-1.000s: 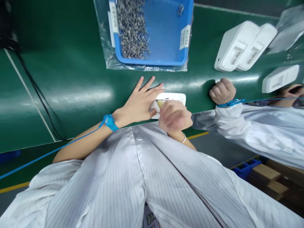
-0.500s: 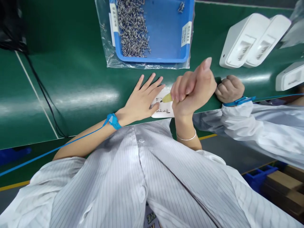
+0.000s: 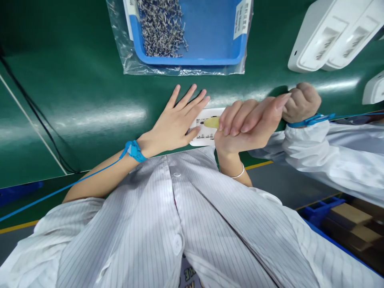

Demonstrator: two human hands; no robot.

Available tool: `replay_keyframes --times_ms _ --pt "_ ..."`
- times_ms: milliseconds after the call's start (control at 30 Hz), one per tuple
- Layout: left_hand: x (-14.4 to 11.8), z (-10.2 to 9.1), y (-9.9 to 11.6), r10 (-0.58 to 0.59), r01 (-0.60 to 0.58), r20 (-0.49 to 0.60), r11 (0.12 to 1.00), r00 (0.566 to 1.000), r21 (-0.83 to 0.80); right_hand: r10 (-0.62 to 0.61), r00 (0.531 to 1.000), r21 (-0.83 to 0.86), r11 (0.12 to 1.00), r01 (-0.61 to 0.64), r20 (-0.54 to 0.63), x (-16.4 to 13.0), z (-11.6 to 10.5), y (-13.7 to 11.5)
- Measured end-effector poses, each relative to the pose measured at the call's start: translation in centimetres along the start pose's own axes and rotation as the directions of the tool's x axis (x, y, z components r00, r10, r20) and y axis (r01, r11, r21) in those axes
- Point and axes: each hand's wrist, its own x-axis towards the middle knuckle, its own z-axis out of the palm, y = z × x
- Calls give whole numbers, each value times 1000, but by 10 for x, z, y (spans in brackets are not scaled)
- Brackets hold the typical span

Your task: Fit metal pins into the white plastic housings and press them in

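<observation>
Your left hand (image 3: pixel 177 124) lies flat and fully open, fingers spread, pinning the left end of the white device (image 3: pixel 207 127) to the counter (image 3: pixel 90 100); it grips nothing. Your right hand (image 3: pixel 246 126) hovers over the device's right part, fingers curled loosely around a yellowish tool (image 3: pixel 211 122) whose tip points left across the device's printed face, just above it; contact cannot be told. The device sits at the counter's near edge, right in front of you, mostly covered by both hands. Step in hand looks like working the label face with the tool. The next move probably calls for a steady hold-down on the left and a level tip. Beyond, a blue tray (image 3: pixel 210 40) in a clear bag holds small metal pins (image 3: pixel 162 26). More white units (image 3: pixel 327 40) lie far right. A co-worker's fist (image 3: pixel 301 102) with a blue wrist strap rests just beside your right hand.
</observation>
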Motion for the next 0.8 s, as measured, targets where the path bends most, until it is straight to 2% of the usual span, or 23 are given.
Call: replay_keyframes --times_ms 100,167,267,333,467,667,733,800 --pt "0 -1 1 0 0 6 1000 1000 -6 96 995 -114 989 -95 7 -1 1 -6" --pt "-1 -2 1 8 -8 11 1000 1000 -5 128 990 -127 985 -120 54 -1 3 -7" --pt "-1 -3 -1 25 -25 33 1000 999 3 144 989 28 989 -144 25 0 7 -4" --pt "-1 -3 -2 32 -33 54 999 998 6 149 986 170 976 -135 -75 2 9 -3" --pt "-1 -4 -3 31 -30 77 999 997 -10 107 962 385 923 -2 -251 6 9 -3" --pt "-1 -4 -4 26 -22 70 998 997 -53 121 977 560 828 -2 -176 7 5 -1" --pt "-1 -4 -4 20 -15 66 997 998 -72 126 967 532 847 11 -221 8 5 -1" --pt "0 -3 -4 11 -6 65 997 998 -79 137 964 395 918 -37 -228 9 5 -2"
